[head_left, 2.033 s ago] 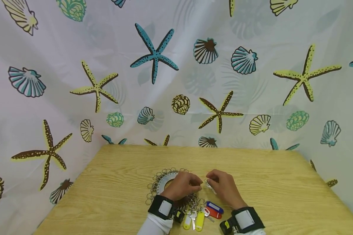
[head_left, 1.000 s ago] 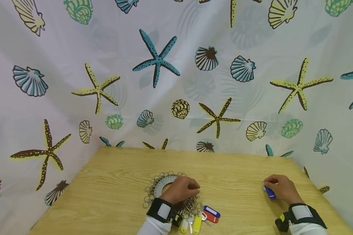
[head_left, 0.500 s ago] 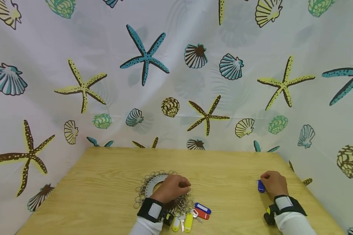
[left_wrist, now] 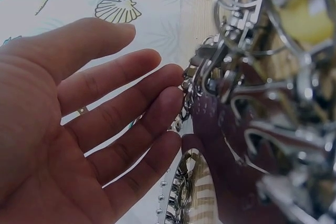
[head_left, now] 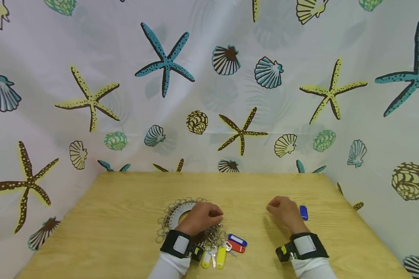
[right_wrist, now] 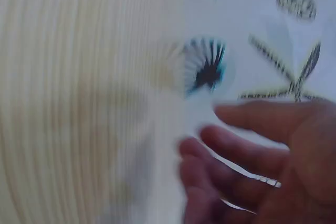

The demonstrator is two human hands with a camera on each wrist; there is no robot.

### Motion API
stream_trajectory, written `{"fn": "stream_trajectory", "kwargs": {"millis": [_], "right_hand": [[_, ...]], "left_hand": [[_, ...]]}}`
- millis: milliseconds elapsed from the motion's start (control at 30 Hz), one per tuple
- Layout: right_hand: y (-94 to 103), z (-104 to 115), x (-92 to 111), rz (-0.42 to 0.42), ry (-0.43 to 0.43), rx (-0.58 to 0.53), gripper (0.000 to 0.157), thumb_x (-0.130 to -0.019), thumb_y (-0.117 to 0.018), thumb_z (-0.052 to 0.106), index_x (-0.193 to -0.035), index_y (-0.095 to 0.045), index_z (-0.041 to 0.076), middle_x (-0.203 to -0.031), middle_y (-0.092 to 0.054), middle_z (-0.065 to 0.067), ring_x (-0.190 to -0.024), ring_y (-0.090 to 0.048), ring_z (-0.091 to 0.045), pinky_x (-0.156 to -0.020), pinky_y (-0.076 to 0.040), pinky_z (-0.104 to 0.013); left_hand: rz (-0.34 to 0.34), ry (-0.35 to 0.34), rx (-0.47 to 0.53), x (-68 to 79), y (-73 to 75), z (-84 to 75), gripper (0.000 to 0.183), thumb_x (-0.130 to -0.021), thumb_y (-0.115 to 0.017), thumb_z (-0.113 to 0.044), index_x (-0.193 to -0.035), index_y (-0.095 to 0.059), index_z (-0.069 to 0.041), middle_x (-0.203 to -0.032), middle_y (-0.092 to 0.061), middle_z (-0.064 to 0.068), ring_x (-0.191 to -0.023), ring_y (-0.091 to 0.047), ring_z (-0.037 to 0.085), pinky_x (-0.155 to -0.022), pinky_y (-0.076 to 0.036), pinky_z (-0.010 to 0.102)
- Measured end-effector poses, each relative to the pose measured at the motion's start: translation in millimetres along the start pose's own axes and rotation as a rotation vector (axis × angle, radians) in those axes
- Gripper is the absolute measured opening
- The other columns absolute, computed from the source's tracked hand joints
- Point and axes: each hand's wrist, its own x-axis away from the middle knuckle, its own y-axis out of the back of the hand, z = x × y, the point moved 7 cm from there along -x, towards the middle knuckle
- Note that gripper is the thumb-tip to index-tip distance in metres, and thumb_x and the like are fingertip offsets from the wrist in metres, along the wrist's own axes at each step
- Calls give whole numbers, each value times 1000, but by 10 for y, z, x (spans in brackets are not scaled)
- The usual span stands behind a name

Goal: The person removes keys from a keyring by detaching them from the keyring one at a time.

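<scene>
My left hand point(head_left: 199, 219) hovers over a flat grey ring point(head_left: 174, 219) with many small metal key rings and clips around its rim. In the left wrist view, the fingers of that hand spread loosely, fingertips right at the metal clips point(left_wrist: 210, 72), and grip nothing. To the right, my right hand point(head_left: 285, 212) is above the table, fingers loosely bent and nothing between them; the right wrist view of it is blurred. Just beyond it a blue key tag point(head_left: 303, 213) lies on the wood.
In front of the ring lie yellow key tags point(head_left: 221, 257), a silver key point(head_left: 213, 256), a red key tag point(head_left: 236, 247) and another blue key tag point(head_left: 238, 240). The wooden table point(head_left: 125, 201) meets a shell-and-starfish curtain point(head_left: 195, 155) at the back and sides.
My right hand carried the blue key tag from beside the ring to the right, let it go on the table and has come back leftward. The left hand stays over the ring.
</scene>
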Motion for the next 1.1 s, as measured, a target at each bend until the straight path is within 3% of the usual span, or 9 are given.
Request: {"fn": "stream_trajectory", "kwargs": {"millis": [167, 300, 533, 800, 1100], "right_hand": [[-526, 612, 220, 375, 74, -46, 26, -80, -76, 32, -82, -67, 8, -77, -60, -1, -65, -53, -14, -55, -42, -28], [-715, 880, 381, 486, 160, -52, 30, -77, -79, 31, -81, -61, 8, -74, -58, 0, -61, -50, -13, -53, -38, -27], [-884, 1121, 466, 460, 219, -19, 29, -77, -78, 19, -61, -55, 13, -55, -48, 6, -46, -43, -9, -45, -32, -23], [-831, 1024, 438, 454, 193, -47, 18, -80, -77, 15, -78, -62, 6, -75, -59, -2, -61, -55, -14, -51, -44, -26], [-759, 851, 364, 421, 206, -43, 10, -82, -72, 8, -79, -62, 8, -72, -60, -1, -60, -52, -14, -53, -40, -26]], "left_hand": [[7, -2, 3, -5, 41, -7, 26, -95, -62, -20, -113, -71, -4, -101, -71, 4, -89, -66, 16, -75, -55, 31], [17, -4, 9, -10, 36, -11, 26, -95, -62, -21, -113, -71, -4, -102, -71, 4, -89, -67, 17, -74, -55, 30], [13, -4, -10, 9, 54, 21, 26, -95, -62, -21, -113, -71, -5, -104, -71, 4, -92, -67, 17, -76, -55, 30], [13, -6, 1, -3, 33, 49, 26, -95, -62, -22, -111, -72, -5, -103, -71, 2, -91, -67, 14, -76, -55, 28], [8, -14, -10, -18, 25, 13, 25, -95, -62, -21, -111, -72, -6, -103, -70, 2, -90, -67, 12, -76, -55, 27]]}}
